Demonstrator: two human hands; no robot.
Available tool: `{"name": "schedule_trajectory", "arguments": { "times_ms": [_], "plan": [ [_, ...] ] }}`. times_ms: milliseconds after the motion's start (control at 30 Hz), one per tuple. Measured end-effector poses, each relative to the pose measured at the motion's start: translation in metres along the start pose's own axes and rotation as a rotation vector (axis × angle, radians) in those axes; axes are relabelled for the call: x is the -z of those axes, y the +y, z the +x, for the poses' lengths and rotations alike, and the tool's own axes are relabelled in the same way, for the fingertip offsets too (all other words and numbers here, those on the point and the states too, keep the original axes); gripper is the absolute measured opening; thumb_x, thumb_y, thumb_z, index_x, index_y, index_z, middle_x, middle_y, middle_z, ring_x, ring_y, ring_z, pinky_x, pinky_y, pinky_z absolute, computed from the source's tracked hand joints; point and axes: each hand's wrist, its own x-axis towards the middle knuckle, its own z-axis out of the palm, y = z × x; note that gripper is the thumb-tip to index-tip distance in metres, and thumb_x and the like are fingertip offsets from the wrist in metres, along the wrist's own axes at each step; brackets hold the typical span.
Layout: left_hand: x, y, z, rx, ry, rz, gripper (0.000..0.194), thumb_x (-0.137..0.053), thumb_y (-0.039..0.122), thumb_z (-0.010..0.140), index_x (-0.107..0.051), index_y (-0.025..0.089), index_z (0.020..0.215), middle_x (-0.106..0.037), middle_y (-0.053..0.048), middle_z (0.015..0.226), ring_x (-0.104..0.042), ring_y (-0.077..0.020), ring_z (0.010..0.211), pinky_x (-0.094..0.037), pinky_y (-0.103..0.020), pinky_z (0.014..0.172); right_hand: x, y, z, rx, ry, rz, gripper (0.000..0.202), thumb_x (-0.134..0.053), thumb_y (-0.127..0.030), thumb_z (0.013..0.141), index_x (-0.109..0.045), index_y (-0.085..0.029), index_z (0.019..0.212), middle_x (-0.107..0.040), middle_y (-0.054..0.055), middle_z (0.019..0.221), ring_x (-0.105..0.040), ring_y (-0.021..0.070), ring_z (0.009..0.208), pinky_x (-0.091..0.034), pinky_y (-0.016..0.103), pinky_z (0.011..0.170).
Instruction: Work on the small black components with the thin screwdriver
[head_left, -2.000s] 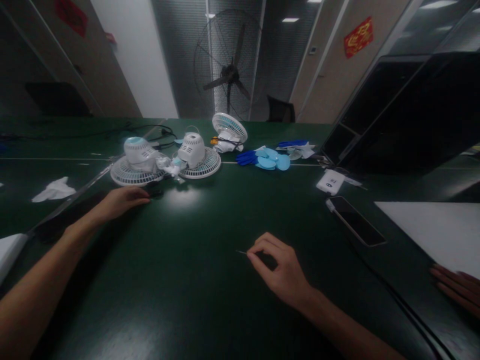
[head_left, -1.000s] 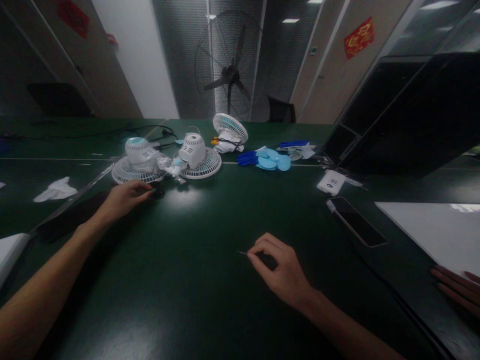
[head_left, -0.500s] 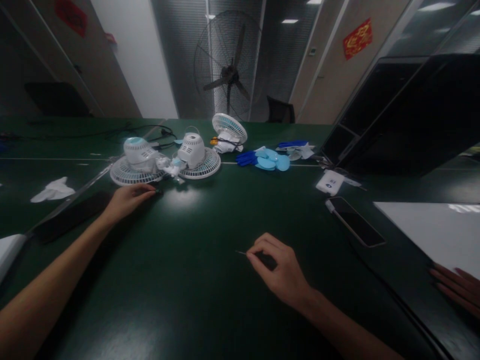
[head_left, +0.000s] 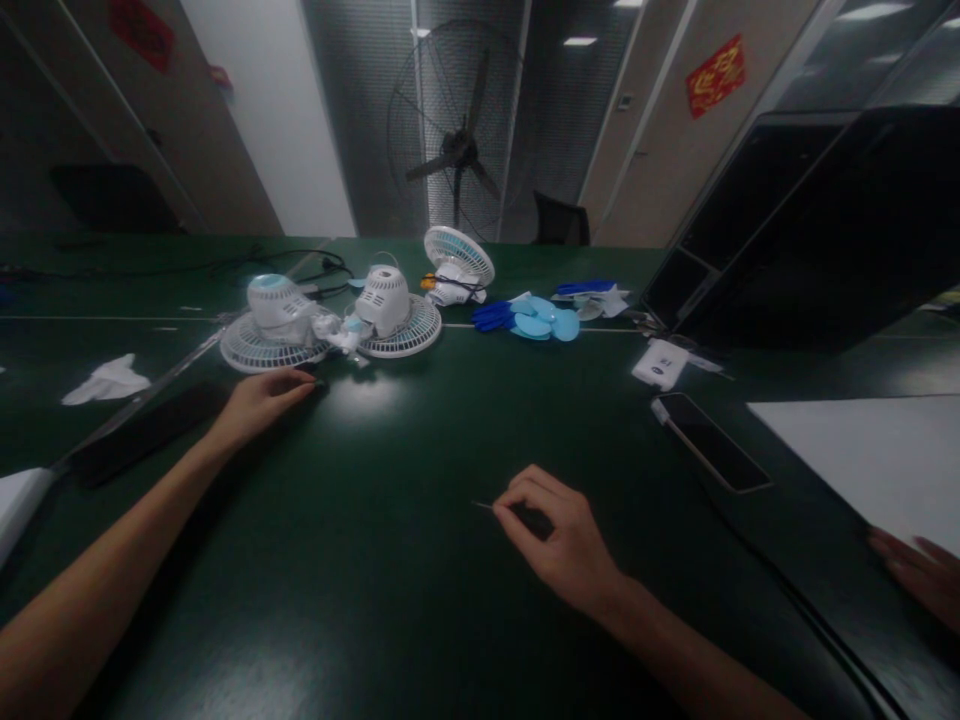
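My left hand [head_left: 266,398] rests on the green table [head_left: 375,580], its fingertips pinched on a small dark object [head_left: 321,385] too small to name. Just beyond it, two white fans lie grille down, one at the left [head_left: 277,325] and one beside it [head_left: 390,312]. Nearer the front, my right hand [head_left: 559,535] pinches a thin metal rod [head_left: 481,504] between thumb and forefinger, its tip pointing left.
A third fan [head_left: 459,265] stands behind. Blue gloves [head_left: 493,317] and light blue blades [head_left: 546,318] lie at the centre back. Rightward are a phone [head_left: 712,440], a white box [head_left: 660,364], cables, a white sheet [head_left: 885,450] and another person's hand [head_left: 919,570].
My left hand has shifted very slightly to the right. The other person's hand at the right edge has moved a little right and the white sheet has shifted slightly. My right hand stays in place.
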Motion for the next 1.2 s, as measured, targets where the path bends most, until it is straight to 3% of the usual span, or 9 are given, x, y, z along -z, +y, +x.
{"name": "schedule_trajectory", "arguments": {
  "times_ms": [67,167,367,500,767,1200],
  "plan": [
    [-0.005,0.011,-0.004,-0.073,-0.053,-0.006,0.057,-0.068,0.067,0.088,-0.075,0.019,0.118,-0.075,-0.010,0.124,-0.071,-0.0300,0.109,-0.056,-0.040,0.097,0.000,0.000,0.000,0.000,-0.004,0.002,0.010,-0.062,-0.018,0.101,-0.071,-0.021,0.096,-0.067,0.004,0.096,-0.067,0.0182,0.084,-0.054,0.031,0.072],
    [-0.023,0.045,-0.015,-0.200,-0.210,-0.019,0.042,-0.066,0.058,0.093,-0.076,0.024,0.115,-0.076,-0.008,0.120,-0.072,-0.0284,0.105,-0.058,-0.041,0.092,0.000,-0.001,0.001,-0.003,-0.016,-0.001,0.010,-0.062,-0.018,0.101,-0.071,-0.021,0.096,-0.067,0.004,0.096,-0.067,0.0180,0.083,-0.054,0.031,0.071],
    [-0.098,0.134,-0.065,-0.548,-0.422,-0.166,0.022,-0.063,0.042,0.101,-0.075,0.028,0.113,-0.074,-0.007,0.116,-0.070,-0.0240,0.106,-0.057,-0.042,0.095,0.000,-0.003,0.001,0.002,-0.048,-0.075,0.010,-0.063,-0.018,0.099,-0.071,-0.021,0.096,-0.067,0.004,0.096,-0.066,0.0177,0.082,-0.053,0.030,0.072],
    [-0.127,0.169,-0.099,-0.658,-0.483,-0.236,0.014,-0.064,0.032,0.101,-0.071,0.029,0.114,-0.073,-0.007,0.110,-0.069,-0.0212,0.105,-0.057,-0.037,0.093,0.000,-0.003,0.000,-0.005,-0.060,-0.108,0.009,-0.064,-0.017,0.097,-0.071,-0.021,0.095,-0.067,0.004,0.097,-0.066,0.0175,0.081,-0.052,0.030,0.072],
    [-0.126,0.170,-0.109,-0.632,-0.497,-0.206,0.029,-0.065,0.025,0.100,-0.063,0.024,0.129,-0.069,-0.006,0.114,-0.067,-0.0196,0.104,-0.056,-0.032,0.087,-0.001,-0.001,-0.002,-0.031,-0.033,-0.141,0.009,-0.063,-0.018,0.095,-0.069,-0.021,0.090,-0.066,0.003,0.093,-0.065,0.0167,0.076,-0.048,0.029,0.068],
    [-0.128,0.172,-0.109,-0.675,-0.539,-0.234,0.029,-0.065,0.027,0.103,-0.062,0.024,0.132,-0.070,-0.006,0.114,-0.066,-0.0201,0.107,-0.054,-0.034,0.092,-0.006,-0.004,-0.002,0.028,-0.073,-0.149,0.009,-0.063,-0.018,0.097,-0.071,-0.021,0.095,-0.066,0.004,0.096,-0.064,0.0163,0.077,-0.049,0.029,0.067]
  ]
}}
